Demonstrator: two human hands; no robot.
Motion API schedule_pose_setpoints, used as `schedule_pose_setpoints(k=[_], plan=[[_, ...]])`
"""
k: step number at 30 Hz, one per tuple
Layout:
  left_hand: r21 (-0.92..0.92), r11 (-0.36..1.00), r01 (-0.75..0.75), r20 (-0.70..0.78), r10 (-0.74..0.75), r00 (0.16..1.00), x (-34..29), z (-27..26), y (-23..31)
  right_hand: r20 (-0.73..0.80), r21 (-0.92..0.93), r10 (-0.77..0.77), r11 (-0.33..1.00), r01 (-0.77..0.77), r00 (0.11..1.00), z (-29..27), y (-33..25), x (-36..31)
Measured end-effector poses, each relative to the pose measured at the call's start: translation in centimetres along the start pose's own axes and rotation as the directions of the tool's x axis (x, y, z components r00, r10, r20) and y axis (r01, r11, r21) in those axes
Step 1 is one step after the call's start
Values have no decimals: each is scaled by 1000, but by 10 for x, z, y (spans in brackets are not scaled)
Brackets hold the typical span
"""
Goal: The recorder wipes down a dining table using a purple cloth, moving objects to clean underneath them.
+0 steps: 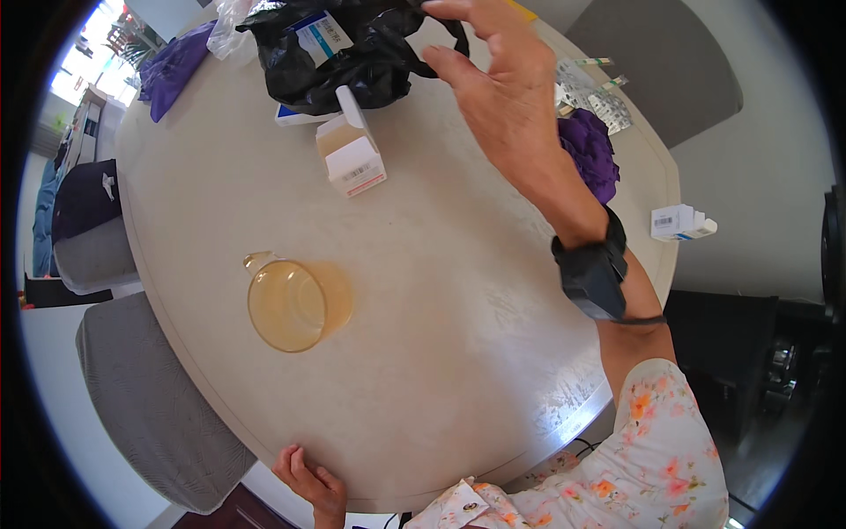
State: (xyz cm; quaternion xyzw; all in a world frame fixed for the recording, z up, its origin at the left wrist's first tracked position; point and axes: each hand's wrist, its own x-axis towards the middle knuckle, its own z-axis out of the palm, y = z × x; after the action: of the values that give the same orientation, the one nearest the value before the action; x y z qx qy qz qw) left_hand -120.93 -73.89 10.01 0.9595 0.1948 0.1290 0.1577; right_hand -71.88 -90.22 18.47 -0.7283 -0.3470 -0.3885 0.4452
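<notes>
My right hand reaches to the far side of the table, its thumb and index finger apart beside a black plastic bag. A loop of the bag shows in the gap between them; no firm grip on it is visible. A white and blue box lies in the bag's opening. Just in front of the bag, a small white carton has its flap raised. My left hand rests at the near table edge, fingers loosely bent and holding nothing. A yellowish glass mug stands left of centre.
Blister packs and a crumpled purple bag lie right of my forearm. Another white box sits at the right table edge. A second purple bag lies far left. Grey chairs surround the table.
</notes>
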Motion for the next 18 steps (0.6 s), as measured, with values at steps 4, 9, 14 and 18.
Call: schedule_pose_setpoints(k=[4,9,14,18], plan=[[2,1000,10,12,-10,1000,-2,1,-2,268,-338,127,941,-30,955,-51,-8,-17],[3,1000,17,19,-17,1000,-1,-3,0,411,-639,384,769,-40,827,-114,-14,-48],[8,1000,-26,-1,26,1000,4,-3,2,387,-748,616,645,-157,686,-149,3,-95],[18,1000,-16,-8,16,1000,5,-3,4,352,-623,617,716,-316,704,-150,10,-115]])
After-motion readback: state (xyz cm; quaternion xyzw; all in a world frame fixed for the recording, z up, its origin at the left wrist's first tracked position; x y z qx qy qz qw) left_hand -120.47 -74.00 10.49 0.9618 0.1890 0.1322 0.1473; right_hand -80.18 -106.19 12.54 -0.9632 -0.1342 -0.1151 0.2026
